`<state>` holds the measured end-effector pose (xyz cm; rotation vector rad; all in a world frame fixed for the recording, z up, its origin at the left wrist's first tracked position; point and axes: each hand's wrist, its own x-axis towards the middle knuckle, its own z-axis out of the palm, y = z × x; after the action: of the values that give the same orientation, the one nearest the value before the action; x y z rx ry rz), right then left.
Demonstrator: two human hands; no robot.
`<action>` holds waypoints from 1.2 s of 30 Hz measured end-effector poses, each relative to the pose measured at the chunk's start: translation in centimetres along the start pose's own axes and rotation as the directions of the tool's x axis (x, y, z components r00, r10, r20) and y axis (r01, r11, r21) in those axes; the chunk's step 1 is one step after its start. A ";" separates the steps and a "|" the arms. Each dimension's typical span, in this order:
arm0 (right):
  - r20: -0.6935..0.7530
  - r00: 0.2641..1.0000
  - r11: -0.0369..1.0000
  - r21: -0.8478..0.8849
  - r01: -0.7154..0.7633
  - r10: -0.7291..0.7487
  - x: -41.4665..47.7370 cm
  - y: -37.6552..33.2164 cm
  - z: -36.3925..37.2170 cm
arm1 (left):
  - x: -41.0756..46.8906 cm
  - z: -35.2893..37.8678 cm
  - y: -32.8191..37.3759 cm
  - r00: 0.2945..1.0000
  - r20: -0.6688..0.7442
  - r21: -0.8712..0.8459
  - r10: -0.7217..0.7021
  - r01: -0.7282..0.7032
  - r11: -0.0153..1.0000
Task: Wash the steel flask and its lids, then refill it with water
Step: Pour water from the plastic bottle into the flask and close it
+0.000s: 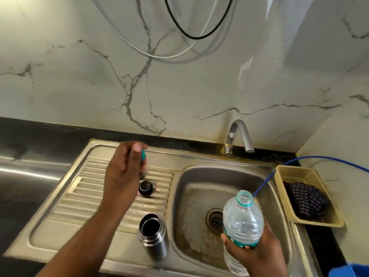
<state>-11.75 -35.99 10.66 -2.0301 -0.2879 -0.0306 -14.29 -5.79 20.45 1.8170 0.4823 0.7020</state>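
Both hands grasp: left hand (123, 168) pinches teal cap (143, 155) mid-frame; right hand (254, 251) grips water bottle (242, 218) lower right.

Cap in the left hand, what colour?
Teal bottle cap, pinched by the left hand; head view.

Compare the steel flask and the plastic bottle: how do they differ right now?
The steel flask stands upright on the drainboard, untouched; the plastic bottle is held over the basin, gripped by the right hand. The flask is opaque metal; the bottle is clear, water visible inside. Both are uncapped; the left hand pinches a teal cap.
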 end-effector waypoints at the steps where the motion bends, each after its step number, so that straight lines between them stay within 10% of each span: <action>1: 0.004 1.000 1.000 -0.010 -0.007 0.007 -0.1 -0.1 0.0 | 0.4 -1.0 -2.3 1.000 -0.011 0.102 -0.011 0.012 0.995; 9: 0.063 0.997 0.998 -0.057 -0.035 0.038 -0.8 0.1 0.8 | -5.6 -3.7 -19.5 0.817 0.453 0.535 -0.355 0.069 0.842; 23: 0.203 0.975 0.995 -0.073 -0.074 0.088 -1.4 1.6 2.0 | -7.9 -3.5 -22.4 0.809 0.357 0.761 -0.468 0.039 0.647; 29: 0.193 0.974 0.992 -0.066 -0.104 0.115 -1.2 1.5 1.3 | -7.9 -5.5 -19.0 0.868 0.409 0.581 -0.282 -0.009 0.814; 36: 0.208 0.975 0.997 -0.038 -0.074 0.080 -0.2 0.6 0.5 | -8.9 -5.2 -15.0 0.742 0.641 0.356 -0.198 -0.059 0.933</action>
<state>-11.85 -35.87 9.90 -2.0753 -0.3420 0.2296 -24.24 -2.61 5.60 2.2205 0.1872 -0.1478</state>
